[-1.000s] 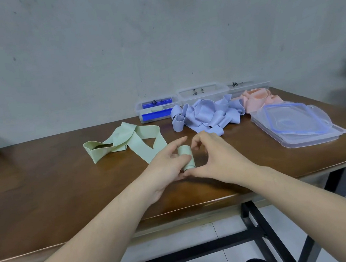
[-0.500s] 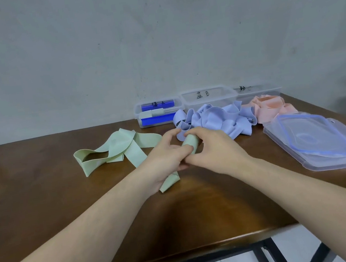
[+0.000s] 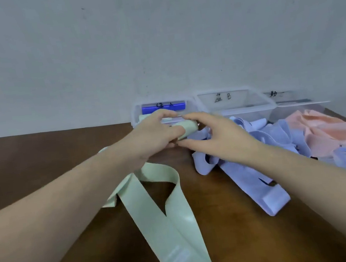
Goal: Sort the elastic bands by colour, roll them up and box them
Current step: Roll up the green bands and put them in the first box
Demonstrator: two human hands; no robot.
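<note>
Roll (image 3: pixel 186 129) lifted, in left hand (image 3: pixel 153 136).

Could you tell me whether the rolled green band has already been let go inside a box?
No, the left hand holds the green roll in front of the boxes.

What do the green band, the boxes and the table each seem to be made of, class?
Green band: probably rubber or latex, smooth with a faint sheen; it lies in soft flat folds. Boxes: clear plastic, as the wall shows through them; handwritten marks on the sides. Table: looks like dark brown wood or veneer, glossy finish with soft reflections; the frame cannot settle which.
</note>
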